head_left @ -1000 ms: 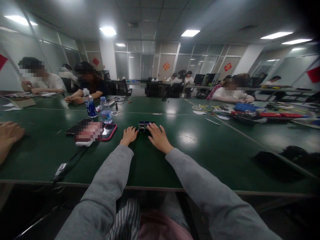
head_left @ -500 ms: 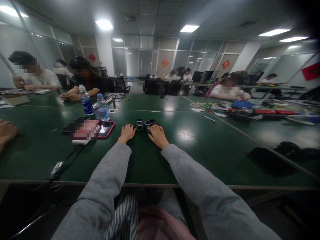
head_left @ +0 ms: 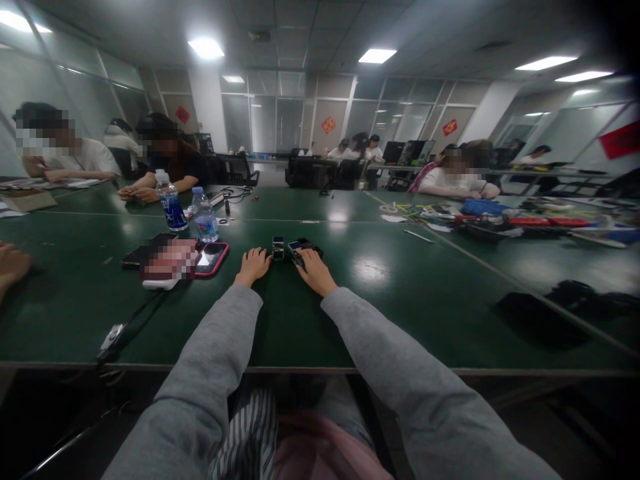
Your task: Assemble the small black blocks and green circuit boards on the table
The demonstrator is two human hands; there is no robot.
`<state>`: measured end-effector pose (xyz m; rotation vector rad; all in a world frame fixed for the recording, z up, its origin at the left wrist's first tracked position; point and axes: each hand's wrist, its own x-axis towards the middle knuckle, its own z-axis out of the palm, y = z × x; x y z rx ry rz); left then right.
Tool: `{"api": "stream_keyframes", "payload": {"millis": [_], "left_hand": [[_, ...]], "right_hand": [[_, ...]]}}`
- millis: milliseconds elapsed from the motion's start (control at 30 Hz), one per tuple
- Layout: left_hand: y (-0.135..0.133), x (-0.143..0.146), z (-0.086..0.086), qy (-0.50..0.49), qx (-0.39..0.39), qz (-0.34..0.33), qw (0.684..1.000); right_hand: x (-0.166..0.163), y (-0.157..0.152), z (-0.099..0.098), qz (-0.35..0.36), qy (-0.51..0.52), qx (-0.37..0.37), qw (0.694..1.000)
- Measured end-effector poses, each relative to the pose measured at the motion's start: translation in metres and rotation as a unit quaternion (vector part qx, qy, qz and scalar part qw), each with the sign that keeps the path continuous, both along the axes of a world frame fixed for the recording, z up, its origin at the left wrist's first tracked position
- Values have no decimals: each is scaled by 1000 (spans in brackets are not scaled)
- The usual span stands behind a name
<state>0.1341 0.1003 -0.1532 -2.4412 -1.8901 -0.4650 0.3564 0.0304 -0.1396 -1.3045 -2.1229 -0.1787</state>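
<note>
Both my grey-sleeved arms reach across the green table [head_left: 300,320]. My left hand [head_left: 254,265] lies flat on the tabletop with its fingers spread, fingertips just left of a small dark upright block [head_left: 278,248] and not holding it. My right hand [head_left: 313,268] has its fingers curled together around a second small dark block with a bluish top [head_left: 301,247]. The two blocks stand a short gap apart.
Left of my hands lie a red-cased phone [head_left: 214,258], a blurred item [head_left: 167,260] and a cable [head_left: 120,330]. Two water bottles [head_left: 171,208] stand behind. Another person's hand [head_left: 10,267] rests far left. Dark bags [head_left: 543,312] sit right; people sit around the far tables.
One dark block lay between my hands a second ago. It now stands as two pieces, the right one drawn slightly rightward under my right hand. The view has tilted a little.
</note>
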Motion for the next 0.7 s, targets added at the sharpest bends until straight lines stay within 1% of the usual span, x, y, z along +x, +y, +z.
{"api": "stream_keyframes", "payload": {"millis": [133,233,300,333,400,533,700], "left_hand": [[2,-1,-1,-1,-4,0,1000],[1,-1,0,6,-3,-5,1000],[0,0,1,14,-4,-2,1000],[-1,1,2,18,-4,-1,1000],[-1,1,3,22,-5,0,1000],[0,2,0,16,2,-1,1000],[3,1,-3,6,6,-4,1000]], "right_hand": [[5,10,-7,-3,96,-17,995],[9,16,-9,-13,197,-92,976],[11,18,-9,-17,234,-139,962],[12,18,-9,-17,238,-146,960],[13,18,-8,-24,222,-138,965],[12,17,-11,-60,175,-116,976],[11,16,-13,-10,154,-75,985]]}}
